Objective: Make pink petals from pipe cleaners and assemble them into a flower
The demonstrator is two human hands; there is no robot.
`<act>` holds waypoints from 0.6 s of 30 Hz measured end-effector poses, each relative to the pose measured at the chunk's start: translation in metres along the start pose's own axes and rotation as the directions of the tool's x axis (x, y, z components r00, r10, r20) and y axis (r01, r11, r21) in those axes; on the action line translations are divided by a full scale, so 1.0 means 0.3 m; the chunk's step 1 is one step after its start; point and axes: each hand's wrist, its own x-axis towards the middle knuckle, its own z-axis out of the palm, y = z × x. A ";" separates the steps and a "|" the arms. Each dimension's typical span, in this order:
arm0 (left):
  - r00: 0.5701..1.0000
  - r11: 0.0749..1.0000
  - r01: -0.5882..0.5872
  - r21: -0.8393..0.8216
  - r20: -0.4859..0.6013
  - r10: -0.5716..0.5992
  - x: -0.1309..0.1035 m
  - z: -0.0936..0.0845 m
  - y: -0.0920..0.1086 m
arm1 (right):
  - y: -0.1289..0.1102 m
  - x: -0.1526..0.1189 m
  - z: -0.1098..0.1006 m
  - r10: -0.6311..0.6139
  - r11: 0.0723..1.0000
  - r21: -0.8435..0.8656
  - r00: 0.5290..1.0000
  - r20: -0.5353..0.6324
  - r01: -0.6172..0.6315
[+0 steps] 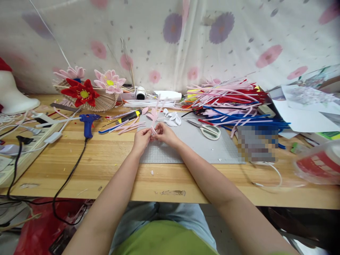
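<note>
Both hands meet over the left part of a grey cutting mat (196, 150). My left hand (142, 140) and my right hand (165, 135) pinch pink pipe cleaners (154, 118) between their fingertips; the pink stems rise above the fingers. Exactly how the stems are bent or joined is partly hidden by the fingers. Just beyond my right hand lie several white petal shapes (173, 118). Scissors (205, 129) with pale handles rest on the mat to the right. Loose pink pipe cleaners (131, 126) lie left of the hands.
A blue glue gun (89, 125) stands at left, its cord hanging off the table edge. Behind it are a red flower (83, 92) and a pink flower (109, 82). Piled pipe cleaners (228, 97) fill the back right. A power strip (29, 150) and a plastic cup (318, 163) flank the table.
</note>
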 end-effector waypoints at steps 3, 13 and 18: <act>0.999 1.000 0.004 0.010 0.041 -0.005 -0.004 0.004 0.004 | -0.010 0.000 0.003 0.113 0.991 0.072 0.994 -0.001 -0.112; 0.988 0.998 0.054 0.040 0.142 -0.060 -0.017 0.011 0.014 | -0.034 -0.019 -0.001 0.336 0.916 0.243 0.941 -0.038 -0.318; 0.990 0.997 0.031 0.072 0.135 -0.040 -0.009 0.004 0.014 | -0.038 -0.029 -0.015 0.227 0.934 0.265 0.971 0.079 -0.240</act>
